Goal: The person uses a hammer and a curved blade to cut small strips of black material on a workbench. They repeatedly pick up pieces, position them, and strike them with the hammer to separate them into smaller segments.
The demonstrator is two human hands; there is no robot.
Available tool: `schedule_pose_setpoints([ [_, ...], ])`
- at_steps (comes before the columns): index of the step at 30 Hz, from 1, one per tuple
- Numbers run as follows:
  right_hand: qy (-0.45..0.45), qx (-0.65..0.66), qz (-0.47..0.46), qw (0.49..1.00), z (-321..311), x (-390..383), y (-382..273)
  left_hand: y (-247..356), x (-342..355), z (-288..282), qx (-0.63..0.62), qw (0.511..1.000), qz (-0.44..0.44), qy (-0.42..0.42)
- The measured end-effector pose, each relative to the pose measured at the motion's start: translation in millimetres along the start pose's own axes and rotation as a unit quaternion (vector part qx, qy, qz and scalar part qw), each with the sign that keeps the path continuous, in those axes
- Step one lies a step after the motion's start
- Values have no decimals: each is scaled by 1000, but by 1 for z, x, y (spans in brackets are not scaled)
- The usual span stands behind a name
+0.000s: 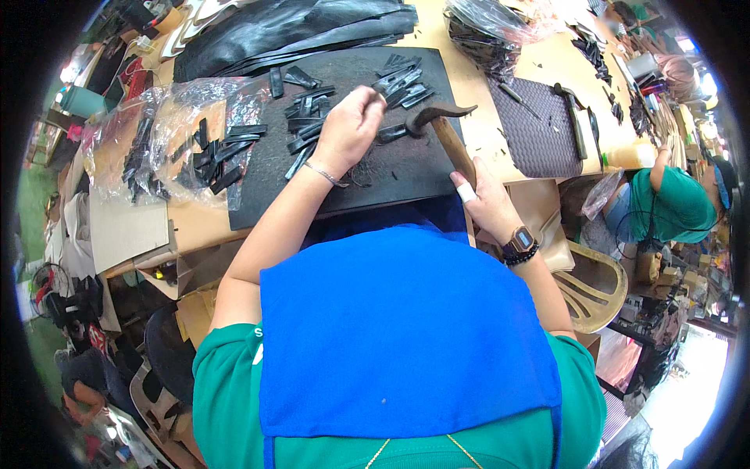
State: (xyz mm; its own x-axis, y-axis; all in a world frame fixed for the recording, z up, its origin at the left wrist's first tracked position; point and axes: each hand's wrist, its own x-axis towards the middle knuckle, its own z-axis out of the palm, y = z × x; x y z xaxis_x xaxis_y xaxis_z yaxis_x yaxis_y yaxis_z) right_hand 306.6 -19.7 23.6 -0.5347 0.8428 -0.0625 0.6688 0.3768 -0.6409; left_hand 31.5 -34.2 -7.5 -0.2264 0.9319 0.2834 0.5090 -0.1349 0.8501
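Note:
My right hand (486,195), its thumb wrapped in white tape, is closed round the wooden handle of a hammer (451,147). The hammer's dark curved metal head rests over or just above a short black strip (392,133) on the black work mat (359,184). My left hand (358,123) is held over the mat with its fingers curled in; what they hold, if anything, is hidden. Around it lie several small black leather-like strips, one pile (405,82) beyond the hand and another (308,117) to its left.
Clear plastic bags (176,133) with more black strips lie at the left. Large black sheets (293,35) are stacked at the back. At the right are a woven dark pad (535,117) and another hammer (576,125). A person in green (672,203) works farther right, beyond a chair (598,289).

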Motion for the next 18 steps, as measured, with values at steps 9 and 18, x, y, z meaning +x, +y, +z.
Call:
schedule_pose_setpoints([
  [9,22,225,163,960,7,-25,27,24,11,-9,94,992,-40,-72],
  [18,68,189,114,973,25,-26,47,6,26,-12,252,964,14,-84],
])
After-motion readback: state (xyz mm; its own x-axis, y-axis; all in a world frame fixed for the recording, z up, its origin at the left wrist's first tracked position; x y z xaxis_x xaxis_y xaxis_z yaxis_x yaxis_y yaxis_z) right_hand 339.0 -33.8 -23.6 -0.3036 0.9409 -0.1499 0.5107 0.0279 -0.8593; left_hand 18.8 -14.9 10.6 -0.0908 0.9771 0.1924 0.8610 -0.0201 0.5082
